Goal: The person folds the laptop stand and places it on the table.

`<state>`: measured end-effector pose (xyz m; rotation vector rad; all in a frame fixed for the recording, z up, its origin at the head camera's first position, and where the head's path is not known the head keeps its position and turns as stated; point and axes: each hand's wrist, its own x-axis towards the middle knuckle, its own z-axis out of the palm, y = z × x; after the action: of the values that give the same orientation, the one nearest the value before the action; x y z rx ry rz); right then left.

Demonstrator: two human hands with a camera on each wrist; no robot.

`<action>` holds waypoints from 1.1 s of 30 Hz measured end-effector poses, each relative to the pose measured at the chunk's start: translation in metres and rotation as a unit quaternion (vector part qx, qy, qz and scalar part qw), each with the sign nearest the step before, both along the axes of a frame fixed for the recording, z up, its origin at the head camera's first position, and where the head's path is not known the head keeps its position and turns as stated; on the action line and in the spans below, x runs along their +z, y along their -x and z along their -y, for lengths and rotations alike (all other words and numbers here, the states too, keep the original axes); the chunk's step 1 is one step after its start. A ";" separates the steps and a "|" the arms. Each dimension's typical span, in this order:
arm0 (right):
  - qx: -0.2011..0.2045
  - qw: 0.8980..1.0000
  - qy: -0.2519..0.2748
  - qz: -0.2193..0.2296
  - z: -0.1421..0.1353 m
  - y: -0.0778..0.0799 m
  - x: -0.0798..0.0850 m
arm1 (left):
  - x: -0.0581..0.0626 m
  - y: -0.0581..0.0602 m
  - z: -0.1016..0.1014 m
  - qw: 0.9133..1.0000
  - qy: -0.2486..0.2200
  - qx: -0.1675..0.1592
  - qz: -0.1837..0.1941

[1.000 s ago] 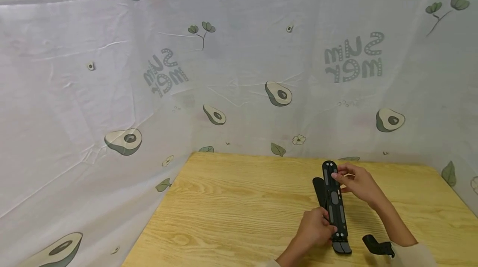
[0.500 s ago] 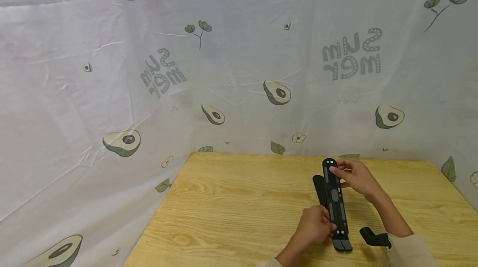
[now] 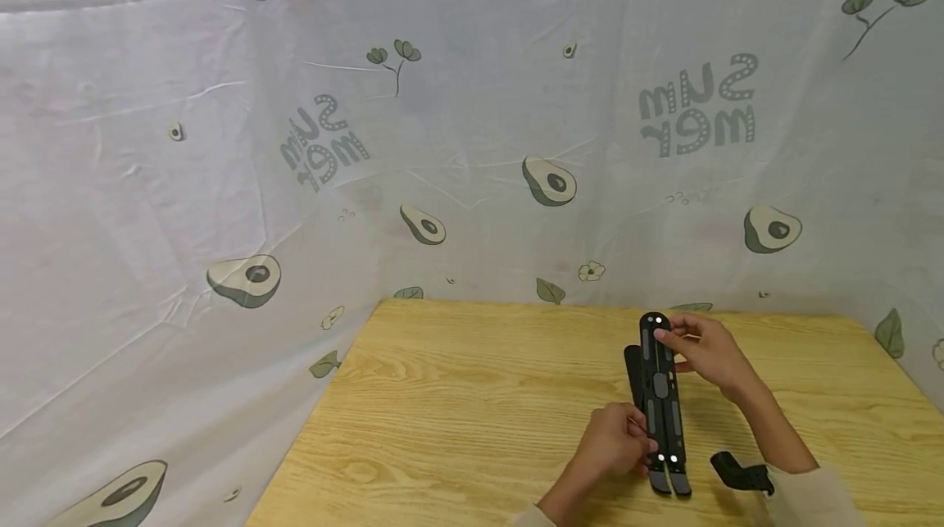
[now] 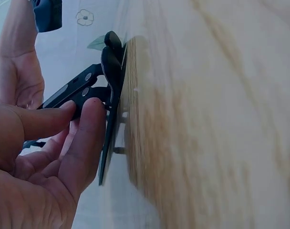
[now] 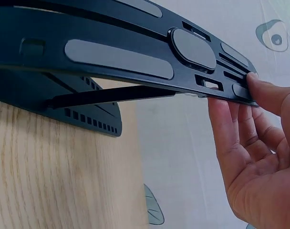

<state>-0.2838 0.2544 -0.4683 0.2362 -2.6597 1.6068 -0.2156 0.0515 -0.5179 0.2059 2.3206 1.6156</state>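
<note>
A black folding laptop stand (image 3: 660, 385) with grey pads is tilted up over the wooden table, its two long arms lying almost side by side. My left hand (image 3: 615, 438) pinches the stand's near end between thumb and fingers, just behind the grey feet (image 3: 669, 483). At the raised far end, my right hand (image 3: 704, 355) grips the edge, thumb on top and fingers beneath. Seen from the right wrist, a thin strut (image 5: 111, 95) runs from the upper arms down to a slotted base (image 5: 99, 121) close over the tabletop.
The wooden table (image 3: 457, 396) reaches back to a pale curtain (image 3: 472, 117) printed with avocados and leaves, which also hangs along the left. A black wrist-worn device (image 3: 741, 474) sticks out from the right sleeve (image 3: 814, 498).
The grey feet at the near end have parted a little, opening a narrow gap between the stand's two arms. The left hand has shifted slightly left; the right keeps its grip.
</note>
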 end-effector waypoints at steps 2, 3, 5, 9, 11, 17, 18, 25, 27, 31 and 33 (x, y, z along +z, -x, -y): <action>-0.005 1.000 0.004 0.003 -0.001 -0.001 0.000 | 0.000 0.001 0.002 1.000 0.001 -0.001 -0.004; -0.008 1.000 0.008 0.005 -0.001 -0.002 0.000 | 0.000 0.002 0.003 1.000 0.002 -0.001 -0.006; -0.013 1.000 0.018 0.006 -0.001 -0.004 -0.001 | -0.001 0.003 0.006 1.000 0.007 -0.004 -0.014; -0.017 0.999 0.031 0.002 -0.002 -0.007 -0.001 | -0.002 0.006 0.010 1.000 0.009 -0.006 -0.027; -0.022 0.999 0.033 0.002 -0.002 -0.008 -0.001 | -0.003 0.008 0.012 0.999 0.009 -0.002 -0.030; -0.032 0.999 0.043 0.010 -0.001 -0.011 -0.002 | -0.006 0.011 0.015 0.999 0.002 0.008 -0.031; -0.031 0.998 0.045 0.012 -0.001 -0.012 -0.003 | -0.006 0.012 0.016 0.999 0.000 0.008 -0.032; -0.028 0.998 0.056 0.022 -0.004 -0.015 -0.002 | -0.004 0.013 0.018 1.000 -0.009 0.007 -0.024; -0.027 0.998 0.055 0.022 -0.004 -0.016 -0.002 | -0.003 0.013 0.019 1.000 -0.009 0.008 -0.020; -0.028 0.998 0.050 0.015 -0.006 -0.018 -0.002 | -0.001 0.013 0.020 1.000 -0.010 0.007 -0.020; -0.030 0.998 0.045 0.011 -0.007 -0.020 -0.002 | -0.001 0.013 0.021 1.000 -0.008 0.005 -0.021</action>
<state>-0.2641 0.2612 -0.4706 0.1342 -2.5751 1.7167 -0.2290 0.0304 -0.5193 0.2360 2.3437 1.6516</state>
